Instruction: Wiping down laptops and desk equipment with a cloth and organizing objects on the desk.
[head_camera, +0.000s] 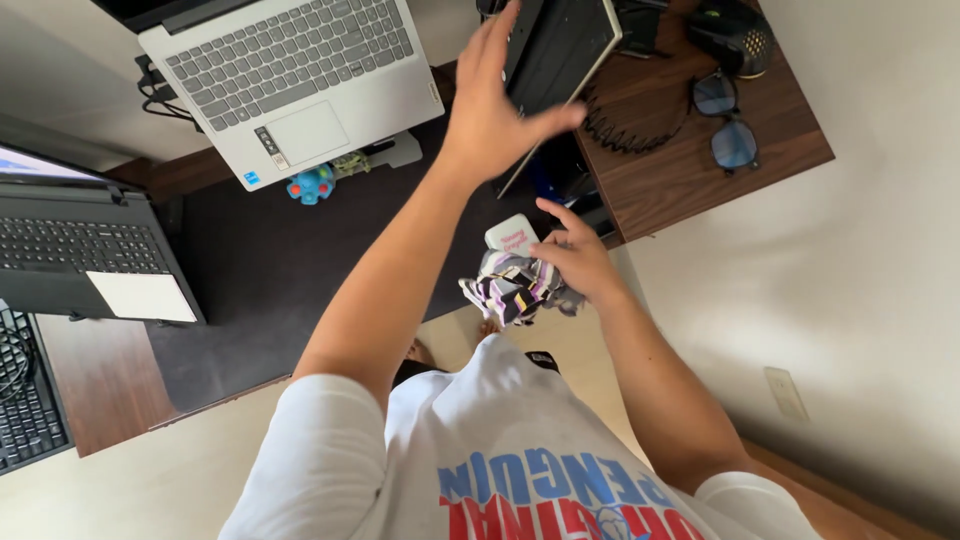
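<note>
Purple/white striped cloth (512, 285), silver laptop (300, 80)

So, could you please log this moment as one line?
left hand open at dark tablet edge | right hand grips striped cloth beside small white box | glasses on desk

White short-sleeved T-shirt (480, 450), blue and red block lettering across its chest at six o'clock, bare forearms, left hand (497, 105) at twelve o'clock, right hand (578, 262) near centre, no rings or watch
</note>
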